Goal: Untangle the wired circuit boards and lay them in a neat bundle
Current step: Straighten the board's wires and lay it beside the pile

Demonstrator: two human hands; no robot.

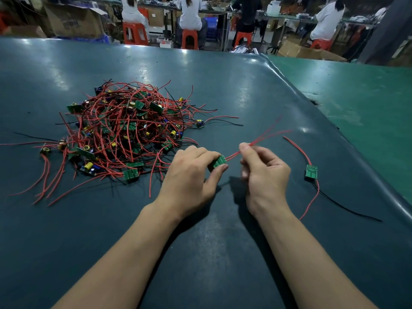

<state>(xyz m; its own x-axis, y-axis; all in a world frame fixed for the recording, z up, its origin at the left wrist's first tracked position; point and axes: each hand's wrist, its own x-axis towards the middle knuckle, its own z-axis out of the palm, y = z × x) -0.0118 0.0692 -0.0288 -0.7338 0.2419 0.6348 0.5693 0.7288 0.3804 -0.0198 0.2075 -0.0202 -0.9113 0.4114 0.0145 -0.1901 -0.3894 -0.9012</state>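
Observation:
A tangled heap of small green circuit boards with red and black wires [124, 130] lies on the dark mat, left of centre. My left hand [191, 175] pinches a green circuit board [219, 161] between thumb and fingers, just right of the heap. Red wires [265, 136] run from that board up to the right, blurred at their ends. My right hand [263, 172] pinches these wires close to the board. One separate circuit board [311, 171] with a red and a black wire lies alone on the mat at the right.
The dark table mat [200, 253] ends in a raised edge [334, 130] on the right, with a green table surface [367, 103] beyond. Several people sit on orange stools [189, 39] at benches in the background, among cardboard boxes.

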